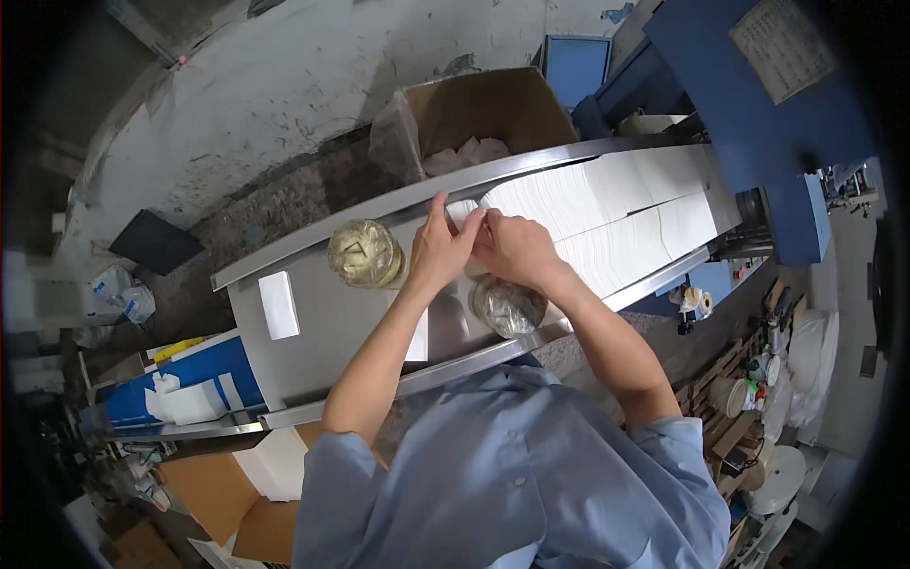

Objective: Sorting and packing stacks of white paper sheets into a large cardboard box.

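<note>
At the left end of two long rows of white sheets (pixel 573 197) lying along a steel table (pixel 327 356), both bare hands come together. The left hand (pixel 442 245) has its index finger pointing away from the body and its thumb reaching across to the other hand, beside a small white piece (pixel 462 210). The right hand (pixel 517 247) bends its fingers inward against the left thumb; what they pinch is hidden, so I cannot tell whether either hand grips anything. Just left of the left hand stands a round, clear-wrapped bundle (pixel 364 253) with a yellowish look; a second wrapped bundle (pixel 512 306) sits below the right hand. Farther left lies a white block (pixel 279 305). Beyond the table's far rim is an open cardboard box (pixel 517 106).
</note>
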Demonstrator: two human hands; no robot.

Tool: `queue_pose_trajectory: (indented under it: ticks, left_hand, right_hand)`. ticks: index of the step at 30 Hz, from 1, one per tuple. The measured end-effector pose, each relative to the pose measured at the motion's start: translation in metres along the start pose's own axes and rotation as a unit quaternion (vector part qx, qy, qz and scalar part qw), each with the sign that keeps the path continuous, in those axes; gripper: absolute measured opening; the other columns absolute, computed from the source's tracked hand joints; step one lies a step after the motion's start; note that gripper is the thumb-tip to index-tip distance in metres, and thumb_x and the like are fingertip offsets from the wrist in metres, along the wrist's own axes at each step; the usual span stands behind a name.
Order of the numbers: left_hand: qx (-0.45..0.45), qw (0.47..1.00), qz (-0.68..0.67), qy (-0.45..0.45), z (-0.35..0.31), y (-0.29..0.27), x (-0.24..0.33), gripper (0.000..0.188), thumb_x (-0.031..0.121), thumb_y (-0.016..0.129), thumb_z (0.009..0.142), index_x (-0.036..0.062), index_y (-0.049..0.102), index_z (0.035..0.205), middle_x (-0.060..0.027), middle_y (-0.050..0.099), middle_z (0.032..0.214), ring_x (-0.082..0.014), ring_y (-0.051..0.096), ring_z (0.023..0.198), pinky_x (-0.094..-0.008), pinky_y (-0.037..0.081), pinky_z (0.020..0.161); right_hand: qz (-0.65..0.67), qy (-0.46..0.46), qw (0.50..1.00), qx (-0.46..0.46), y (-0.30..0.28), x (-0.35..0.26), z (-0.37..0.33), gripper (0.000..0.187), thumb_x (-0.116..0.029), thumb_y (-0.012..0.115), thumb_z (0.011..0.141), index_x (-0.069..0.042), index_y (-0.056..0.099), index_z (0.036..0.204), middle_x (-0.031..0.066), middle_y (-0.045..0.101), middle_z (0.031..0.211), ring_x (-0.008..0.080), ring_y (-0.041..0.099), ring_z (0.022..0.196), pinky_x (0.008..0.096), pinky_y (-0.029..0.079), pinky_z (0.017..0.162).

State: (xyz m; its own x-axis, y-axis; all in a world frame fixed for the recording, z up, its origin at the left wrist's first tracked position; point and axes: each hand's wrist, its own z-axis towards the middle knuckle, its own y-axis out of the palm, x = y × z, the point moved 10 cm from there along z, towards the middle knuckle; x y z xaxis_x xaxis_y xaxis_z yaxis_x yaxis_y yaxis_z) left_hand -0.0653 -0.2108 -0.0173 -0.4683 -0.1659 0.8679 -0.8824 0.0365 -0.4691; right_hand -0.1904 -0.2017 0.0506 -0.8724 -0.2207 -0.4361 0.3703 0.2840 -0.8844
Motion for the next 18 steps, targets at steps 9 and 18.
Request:
queue_pose_trajectory:
  ticks: [9,18]
  left_hand:
    - [-0.036,0.997,0.063,0.005,-0.004,0.005,0.01,0.084,0.041,0.075,0.088,-0.0028,0.04,0.151,-0.0139,0.069,0.076,-0.0267,0.069,0.071,-0.0394,0.053,0.068]
    - [-0.013,1.0,0.024,-0.013,-0.004,0.019,0.001,0.087,0.04,0.079,0.084,-0.0051,0.039,0.147,-0.0158,0.073,0.079,-0.0356,0.074,0.08,-0.0433,0.057,0.075]
  right_hand:
    - [0.037,0.009,0.999,0.013,-0.007,0.033,-0.005,0.029,-0.019,0.062,0.092,0.0,0.071,0.113,0.0228,0.073,0.092,0.0412,0.071,0.086,0.0469,0.056,0.079]
    - [0.154,-0.027,0.982,0.105,0.003,0.06,0.003,0.019,-0.01,0.064,0.092,0.002,0.07,0.105,0.0221,0.074,0.093,0.0383,0.072,0.084,0.0434,0.056,0.077]
